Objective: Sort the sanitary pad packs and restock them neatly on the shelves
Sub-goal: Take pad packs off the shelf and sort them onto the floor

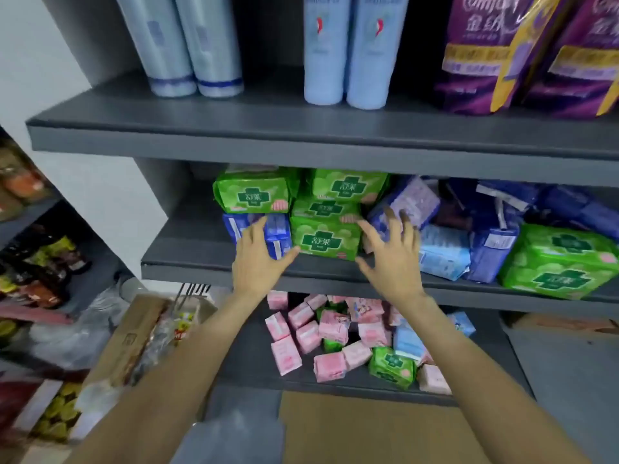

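On the middle shelf [201,262] stands a stack of green pad packs [325,241], with two more green packs [251,192] on top behind it. My left hand [259,259] is spread at the stack's left side, over a blue pack [278,234]. At the stack's right side is my right hand [392,252], fingers straight and spread. Neither hand holds anything. A jumble of blue and purple packs [482,226] fills the shelf to the right, with another green pack [559,262] at its far end. Small pink packs [331,329] lie scattered on the lower shelf.
The top shelf [201,128] carries pale blue bottles [345,48] and purple refill pouches [502,51]. A cardboard box [134,333] with goods stands on the floor at the left. Another cardboard sheet [368,426] lies below the lower shelf. A side rack [30,209] holds jars.
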